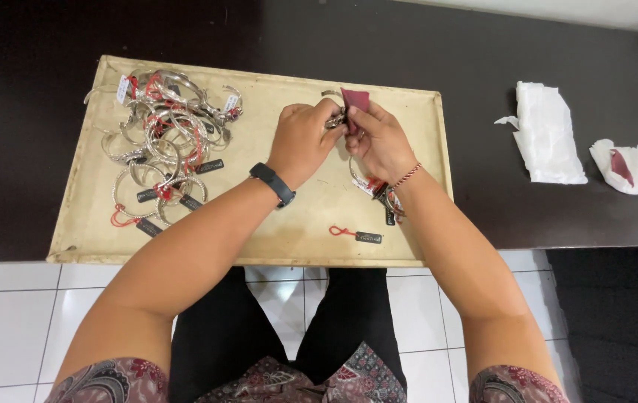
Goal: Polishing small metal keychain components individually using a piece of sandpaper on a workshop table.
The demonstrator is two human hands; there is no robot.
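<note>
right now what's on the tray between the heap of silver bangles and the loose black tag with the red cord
In the head view, only the left forearm crosses above that stretch of beige tray between the bangle heap and the loose tag.

Dark table point(483, 45) — tray point(274, 246), tissues point(550, 134)

Bangle point(336, 119) between hands: shiny silver metal. Cloth point(354, 99) at fingertips: matt dark red fabric. Bangle pile point(162, 142): polished metal, red cord ties, black matt tags. Tray point(274, 231): beige, matt, fabric-like lining, worn edges. Table point(483, 60): dark, smooth, faint sheen. Tissue point(546, 134): white crumpled paper. Floor tiles point(5, 313): glossy white.
</note>
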